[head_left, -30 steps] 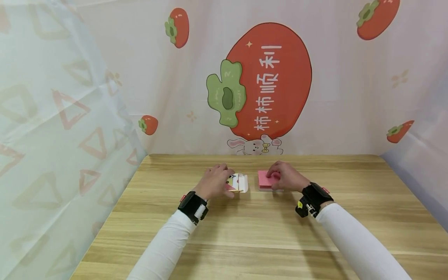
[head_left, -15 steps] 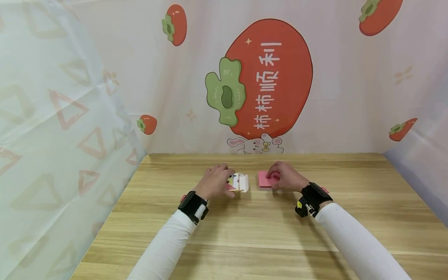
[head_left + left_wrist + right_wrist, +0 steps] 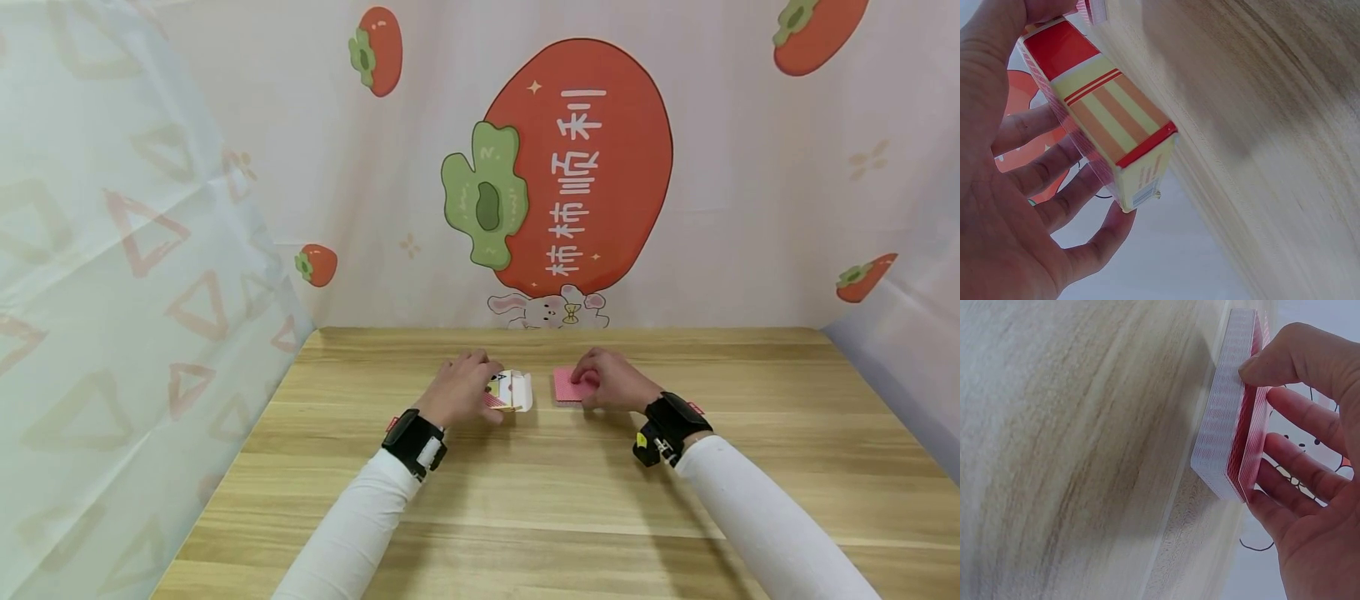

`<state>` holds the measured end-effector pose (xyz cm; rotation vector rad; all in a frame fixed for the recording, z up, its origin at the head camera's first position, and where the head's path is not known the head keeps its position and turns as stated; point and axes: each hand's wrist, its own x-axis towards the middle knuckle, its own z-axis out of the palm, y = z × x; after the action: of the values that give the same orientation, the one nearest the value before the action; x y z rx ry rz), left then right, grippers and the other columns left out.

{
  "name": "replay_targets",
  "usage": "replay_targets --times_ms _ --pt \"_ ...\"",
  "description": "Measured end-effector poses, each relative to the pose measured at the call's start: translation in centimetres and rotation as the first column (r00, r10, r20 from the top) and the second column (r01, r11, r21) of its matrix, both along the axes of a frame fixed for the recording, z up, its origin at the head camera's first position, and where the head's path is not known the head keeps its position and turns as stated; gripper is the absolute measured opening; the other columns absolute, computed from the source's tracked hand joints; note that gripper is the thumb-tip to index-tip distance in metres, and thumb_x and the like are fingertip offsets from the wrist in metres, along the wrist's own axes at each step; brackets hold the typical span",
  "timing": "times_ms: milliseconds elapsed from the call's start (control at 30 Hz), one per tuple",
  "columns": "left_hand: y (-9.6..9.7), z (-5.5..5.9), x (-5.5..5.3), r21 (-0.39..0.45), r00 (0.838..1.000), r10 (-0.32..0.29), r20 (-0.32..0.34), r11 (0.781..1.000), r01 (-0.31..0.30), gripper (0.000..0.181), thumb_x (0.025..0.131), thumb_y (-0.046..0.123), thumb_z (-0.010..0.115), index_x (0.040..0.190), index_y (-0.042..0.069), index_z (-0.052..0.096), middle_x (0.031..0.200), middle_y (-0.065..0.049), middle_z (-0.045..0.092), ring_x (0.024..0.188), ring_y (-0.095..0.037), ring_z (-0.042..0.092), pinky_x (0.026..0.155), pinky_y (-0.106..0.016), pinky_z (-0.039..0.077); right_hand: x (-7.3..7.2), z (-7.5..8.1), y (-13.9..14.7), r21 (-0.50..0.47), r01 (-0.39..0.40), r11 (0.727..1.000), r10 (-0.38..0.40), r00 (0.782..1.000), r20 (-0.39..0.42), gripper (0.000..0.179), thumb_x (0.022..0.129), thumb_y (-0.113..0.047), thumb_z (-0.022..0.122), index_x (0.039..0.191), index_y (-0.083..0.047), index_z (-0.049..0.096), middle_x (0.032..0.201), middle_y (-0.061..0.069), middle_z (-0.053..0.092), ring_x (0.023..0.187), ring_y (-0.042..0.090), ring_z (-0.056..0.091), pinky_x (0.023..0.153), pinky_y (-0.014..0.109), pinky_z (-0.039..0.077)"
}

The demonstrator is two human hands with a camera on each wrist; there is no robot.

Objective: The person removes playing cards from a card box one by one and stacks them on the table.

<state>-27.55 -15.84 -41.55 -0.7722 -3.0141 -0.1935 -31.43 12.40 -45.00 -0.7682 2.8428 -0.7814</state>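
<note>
On the far middle of the table, my left hand grips a playing card box between thumb and fingers. Its white end flap stands open toward the right, and a card face with an "A" shows there. In the left wrist view the box shows red, cream and orange stripes, with fingers along its patterned side. A hand's width to the right, my right hand pinches the top of a deck of red-backed playing cards. In the right wrist view the thumb is at the deck's edge, where some top cards tilt up from the stack.
The wooden table stretches wide in front of both arms. Behind it hangs a white cloth printed with persimmons and a rabbit. Another cloth wall runs along the left side.
Both hands stay where they were. The gap under the deck's raised top cards looks narrower at the near edge. The head view has shifted slightly.
</note>
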Motion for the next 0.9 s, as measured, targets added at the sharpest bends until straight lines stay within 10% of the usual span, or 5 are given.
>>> replay_targets --times_ms 900 --pt "0.01 0.16 0.09 0.005 1.0 -0.002 0.002 1.0 0.002 0.074 0.062 0.048 0.078 0.125 0.017 0.055 0.114 -0.001 0.05 0.108 -0.023 0.045 0.091 -0.053 0.034 0.19 -0.01 -0.09 0.032 -0.014 0.999 0.014 1.0 -0.001 0.033 0.062 -0.022 0.082 0.091 -0.019 0.067 0.107 0.002 0.053 0.099 0.021 0.047 0.086 0.037 0.04"
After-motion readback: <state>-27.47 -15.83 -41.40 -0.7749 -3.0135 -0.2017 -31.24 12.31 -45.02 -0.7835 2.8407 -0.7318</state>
